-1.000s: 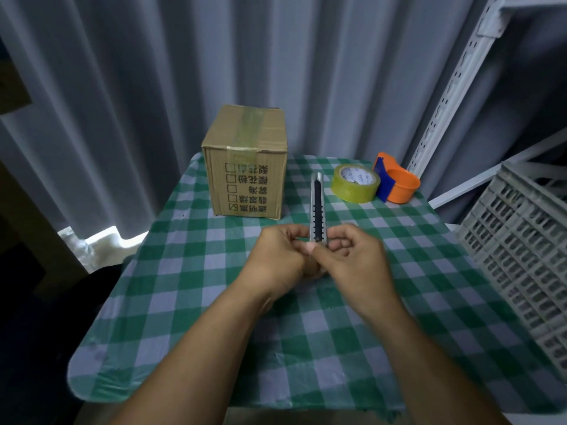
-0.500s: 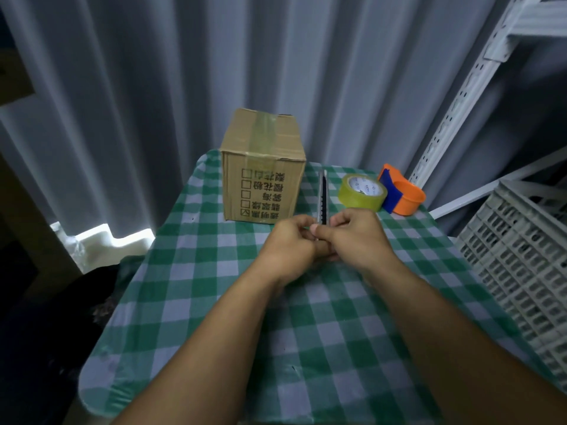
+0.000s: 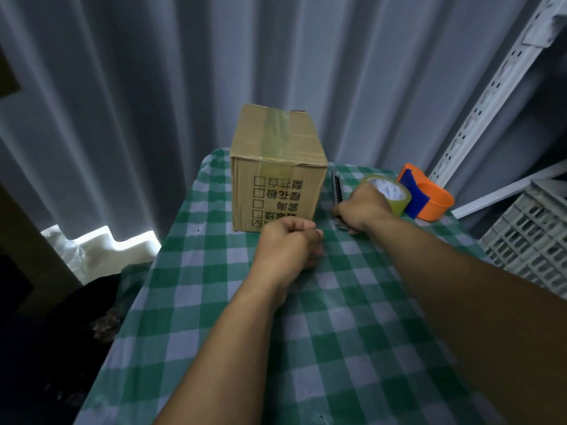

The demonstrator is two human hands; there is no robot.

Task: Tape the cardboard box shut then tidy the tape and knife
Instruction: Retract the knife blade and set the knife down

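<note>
A brown cardboard box (image 3: 276, 167) stands at the far side of the checked table (image 3: 337, 332), flaps closed, with a clear tape strip over its top and down the front. My right hand (image 3: 362, 208) is shut on the grey utility knife (image 3: 337, 187), holding it low between the box and the yellowish tape roll (image 3: 395, 194). The knife's lower end shows under my wrist. My left hand (image 3: 290, 243) rests as a closed fist on the cloth in front of the box, with nothing visible in it.
An orange and blue tape dispenser (image 3: 426, 197) sits right of the roll. A grey plastic crate (image 3: 534, 237) and a white metal rack upright (image 3: 491, 96) stand at the right. Grey curtains hang behind the table. White foam (image 3: 104, 246) lies on the floor at the left.
Both hands held the knife together before. Now my left hand has let go and stays as a fist, while my right hand has carried the knife forward and right, beside the tape roll.
</note>
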